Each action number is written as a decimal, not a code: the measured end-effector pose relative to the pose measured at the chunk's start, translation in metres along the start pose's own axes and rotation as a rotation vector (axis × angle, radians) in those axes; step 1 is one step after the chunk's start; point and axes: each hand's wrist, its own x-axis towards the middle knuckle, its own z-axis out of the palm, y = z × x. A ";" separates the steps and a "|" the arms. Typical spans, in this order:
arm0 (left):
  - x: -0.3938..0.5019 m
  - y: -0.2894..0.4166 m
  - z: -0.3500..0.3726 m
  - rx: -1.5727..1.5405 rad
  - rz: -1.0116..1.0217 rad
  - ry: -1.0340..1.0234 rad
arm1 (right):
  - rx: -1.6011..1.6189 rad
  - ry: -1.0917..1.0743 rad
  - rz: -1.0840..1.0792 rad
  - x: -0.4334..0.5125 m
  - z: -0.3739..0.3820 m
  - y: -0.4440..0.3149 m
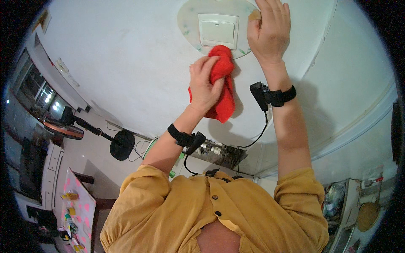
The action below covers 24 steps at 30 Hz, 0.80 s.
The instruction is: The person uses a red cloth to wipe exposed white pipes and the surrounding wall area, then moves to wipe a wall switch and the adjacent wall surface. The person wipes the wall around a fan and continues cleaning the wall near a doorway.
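A red cloth (225, 104) is bunched in my left hand (204, 83), its loose end hanging down along the white wall. The cloth's upper end touches the lower edge of a square white wall switch (218, 31). Around the switch sits a pale rounded surround (190, 23) with small green leaf prints. My right hand (270, 34) rests flat at the surround's right edge, holding nothing, its fingertips near the frame's top. A tan patch (254, 15), perhaps a plaster, covers the tip of its thumb. Each wrist wears a black strap with a small cabled device.
A wall corner (319, 47) runs down on the right. Below my arms lies a dark, cluttered ledge (221, 153). At left stand a floor fan (121, 145) and a table (84, 196) with small items. Shelving (345, 202) with bagged things stands at lower right.
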 end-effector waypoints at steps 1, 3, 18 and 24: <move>0.000 0.006 0.002 -0.020 0.009 -0.023 | 0.044 0.007 -0.005 -0.003 -0.001 0.002; 0.005 0.016 0.006 -0.036 -0.001 -0.062 | 0.103 0.058 -0.102 -0.008 0.001 0.003; 0.126 0.073 -0.003 0.158 0.505 -0.119 | 0.437 -0.057 0.301 -0.077 -0.078 -0.007; 0.180 0.040 -0.043 0.280 0.379 -0.003 | 0.413 -0.160 0.325 -0.069 -0.079 -0.019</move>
